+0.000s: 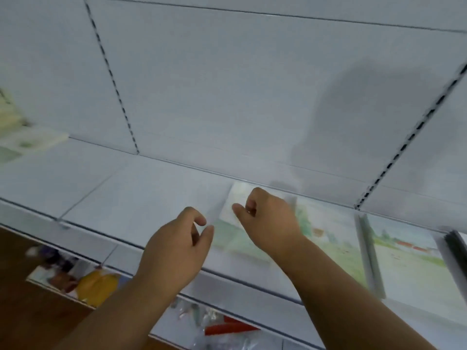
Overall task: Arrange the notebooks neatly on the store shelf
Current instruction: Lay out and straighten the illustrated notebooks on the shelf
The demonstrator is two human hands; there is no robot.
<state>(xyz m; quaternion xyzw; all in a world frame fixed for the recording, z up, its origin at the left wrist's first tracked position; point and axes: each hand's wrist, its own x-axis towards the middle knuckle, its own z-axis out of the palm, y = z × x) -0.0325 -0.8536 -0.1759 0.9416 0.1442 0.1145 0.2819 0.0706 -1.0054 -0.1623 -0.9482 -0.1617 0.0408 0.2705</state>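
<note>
Several notebooks with pale landscape covers lie flat in a row on the white shelf [141, 193], from the middle to the right edge. The leftmost notebook [242, 238] sits under my right hand [267, 221], whose fingers are curled in above its near-left part; I see nothing held in it. My left hand [177, 246] hovers over the shelf's front edge just left of that notebook, thumb and fingers loosely curled with a gap between them, holding nothing. Another notebook [404, 269] lies further right. The picture is blurred by motion.
A blurred stack of pale notebooks [22, 140] sits at the shelf's far left. The white back panel [227, 84] has slotted uprights. The lower shelf holds packaged goods [222, 324] and a yellow and white item [96, 284]. Brown floor shows at the lower left.
</note>
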